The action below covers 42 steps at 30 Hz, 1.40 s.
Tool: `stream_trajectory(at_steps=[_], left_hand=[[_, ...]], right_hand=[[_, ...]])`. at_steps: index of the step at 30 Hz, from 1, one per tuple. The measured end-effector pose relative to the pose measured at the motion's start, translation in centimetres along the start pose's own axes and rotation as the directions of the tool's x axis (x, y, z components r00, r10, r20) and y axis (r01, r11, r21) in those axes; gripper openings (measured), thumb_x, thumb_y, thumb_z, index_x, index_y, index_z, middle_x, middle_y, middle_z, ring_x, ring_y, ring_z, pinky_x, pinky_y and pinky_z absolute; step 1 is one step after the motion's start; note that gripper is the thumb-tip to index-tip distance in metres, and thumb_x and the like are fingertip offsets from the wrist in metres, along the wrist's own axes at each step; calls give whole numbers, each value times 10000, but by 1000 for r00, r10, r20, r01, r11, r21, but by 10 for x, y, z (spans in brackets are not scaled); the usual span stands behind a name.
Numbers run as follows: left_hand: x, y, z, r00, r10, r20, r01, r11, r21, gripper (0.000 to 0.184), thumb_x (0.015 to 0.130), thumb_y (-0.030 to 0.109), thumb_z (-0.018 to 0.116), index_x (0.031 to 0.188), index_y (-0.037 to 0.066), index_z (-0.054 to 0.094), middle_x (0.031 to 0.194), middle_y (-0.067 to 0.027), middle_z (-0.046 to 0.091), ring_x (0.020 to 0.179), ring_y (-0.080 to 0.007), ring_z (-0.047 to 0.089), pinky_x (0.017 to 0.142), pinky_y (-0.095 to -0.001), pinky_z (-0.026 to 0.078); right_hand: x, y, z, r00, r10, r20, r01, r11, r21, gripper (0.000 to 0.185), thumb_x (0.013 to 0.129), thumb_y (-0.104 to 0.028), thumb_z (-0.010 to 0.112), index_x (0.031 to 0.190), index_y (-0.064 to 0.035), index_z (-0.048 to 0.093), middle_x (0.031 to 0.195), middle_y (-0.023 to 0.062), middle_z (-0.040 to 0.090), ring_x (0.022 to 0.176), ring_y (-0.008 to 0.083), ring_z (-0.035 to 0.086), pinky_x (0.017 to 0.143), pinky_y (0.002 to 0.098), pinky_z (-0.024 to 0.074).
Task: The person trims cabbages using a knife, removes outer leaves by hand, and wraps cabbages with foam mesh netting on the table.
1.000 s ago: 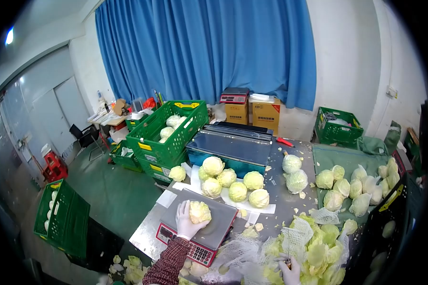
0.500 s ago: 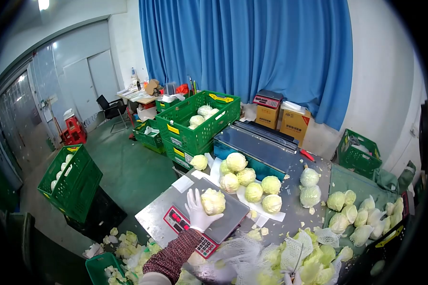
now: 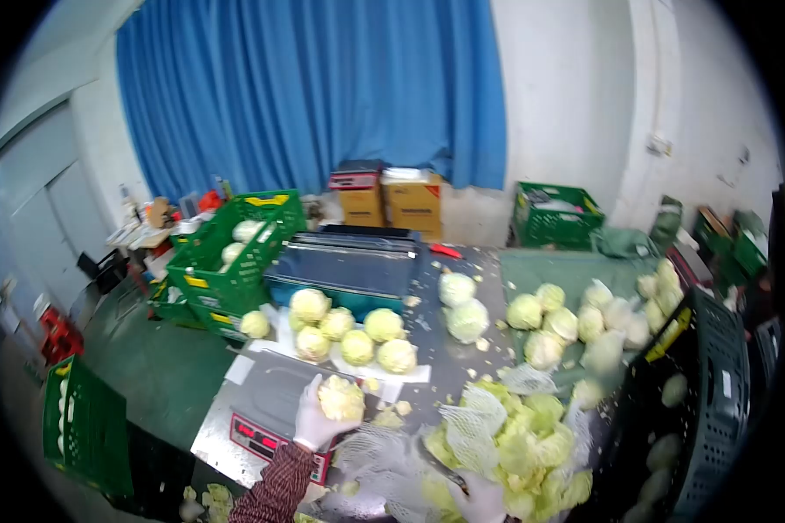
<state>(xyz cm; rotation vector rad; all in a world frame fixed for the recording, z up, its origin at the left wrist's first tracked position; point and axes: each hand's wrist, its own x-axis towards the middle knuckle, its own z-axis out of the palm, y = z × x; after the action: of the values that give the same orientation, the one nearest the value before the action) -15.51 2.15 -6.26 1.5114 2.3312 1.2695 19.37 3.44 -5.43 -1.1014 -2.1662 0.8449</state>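
My gloved left hand [image 3: 317, 420] is closed around a trimmed cabbage [image 3: 341, 398] at the right side of the scale [image 3: 281, 392], whose red display is lit. Down at the lower middle, my gloved right hand [image 3: 480, 499] grips a knife [image 3: 445, 469], its blade angled up and left. White netting [image 3: 379, 458] lies between the hands. Loose cabbage leaves [image 3: 528, 444] are heaped beside my right hand. Several peeled cabbages [image 3: 357, 347] sit behind the scale on white paper.
Stacked green crates [image 3: 227, 261] stand at the left behind the metal table [image 3: 427, 340]. Two netted cabbages [image 3: 467, 320] stand mid-table, more on green cloth [image 3: 532, 266]. A dark crate [image 3: 715, 392] is at the right. A red-handled tool [image 3: 446, 251] lies farther back.
The view has swung right. My left hand, earlier spread against the cabbage on the scale, now holds it nearer the scale's right edge. My right hand with the knife has come further into view.
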Motion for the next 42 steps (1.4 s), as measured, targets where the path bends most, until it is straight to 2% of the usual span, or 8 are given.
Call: stream_trajectory(at_steps=[8, 14, 16, 19, 28, 32, 35, 42], left_hand=[[-35, 125, 57, 850, 376, 367, -291, 919, -267, 1034, 485, 393, 901, 1289, -28, 405, 1241, -224, 503, 1153, -370, 496, 994, -417, 404], [-38, 166, 65, 724, 457, 517, -364, 890, -276, 998, 519, 446, 888, 1289, 17, 420, 1269, -189, 486, 1168, -351, 484, 1003, -436, 380], [-40, 167, 62, 688, 491, 535, -376, 871, -316, 997, 522, 447, 887, 1290, 17, 419, 1261, -186, 489, 1159, -354, 487, 1001, -437, 382], [-37, 165, 62, 657, 514, 551, -373, 857, -356, 998, 526, 446, 886, 1293, 16, 415, 1256, -184, 492, 1154, -357, 489, 1000, -436, 383], [-22, 179, 95, 675, 463, 575, -299, 884, -360, 1002, 533, 433, 889, 1306, 22, 402, 1291, -188, 475, 1202, -347, 465, 1027, -423, 369], [-17, 187, 104, 676, 481, 558, -317, 874, -369, 998, 533, 426, 892, 1304, 26, 403, 1292, -175, 477, 1215, -342, 452, 1034, -423, 361], [-6, 181, 108, 654, 530, 540, -319, 840, -438, 996, 532, 435, 891, 1304, 33, 405, 1303, -167, 472, 1218, -346, 447, 1042, -425, 353], [74, 180, 169, 751, 377, 543, -101, 877, -469, 1045, 515, 329, 924, 1339, 16, 363, 1276, -162, 471, 1217, -263, 454, 1038, -384, 374]], right_hand=[[5, 7, -19, 957, -275, -95, 215, 889, -404, 201, 778, -279, 708, 866, -132, 604, 630, 28, 513, 562, 203, 564, 487, 311, 431], [-18, 24, -55, 985, -157, -77, 103, 876, -471, 183, 860, -160, 643, 1019, -73, 616, 692, 54, 628, 454, 145, 507, 433, 263, 396], [-25, 73, -74, 938, 108, -330, -284, 785, -550, 108, 805, -190, 677, 795, -94, 627, 654, 109, 584, 545, 242, 589, 475, 342, 453], [-31, 107, -100, 788, 85, -609, -297, 920, -256, 170, 858, -273, 647, 855, -103, 644, 594, 49, 592, 448, 151, 530, 403, 304, 401], [-4, 30, -69, 974, -175, -141, 97, 892, -442, 240, 750, -298, 728, 863, -115, 621, 568, 27, 515, 484, 199, 554, 438, 329, 423], [2, 74, -84, 957, -17, -290, -112, 900, -421, 113, 836, -224, 642, 904, -134, 649, 594, 82, 564, 501, 265, 571, 462, 358, 452], [-10, 146, -118, 728, 331, -600, -498, 857, -130, 107, 856, -178, 618, 920, -97, 646, 641, 120, 587, 545, 311, 579, 495, 381, 450], [13, 125, -110, 819, 187, -543, -322, 932, -165, 160, 861, -114, 630, 987, -17, 645, 849, 202, 618, 822, 346, 591, 728, 408, 470]])
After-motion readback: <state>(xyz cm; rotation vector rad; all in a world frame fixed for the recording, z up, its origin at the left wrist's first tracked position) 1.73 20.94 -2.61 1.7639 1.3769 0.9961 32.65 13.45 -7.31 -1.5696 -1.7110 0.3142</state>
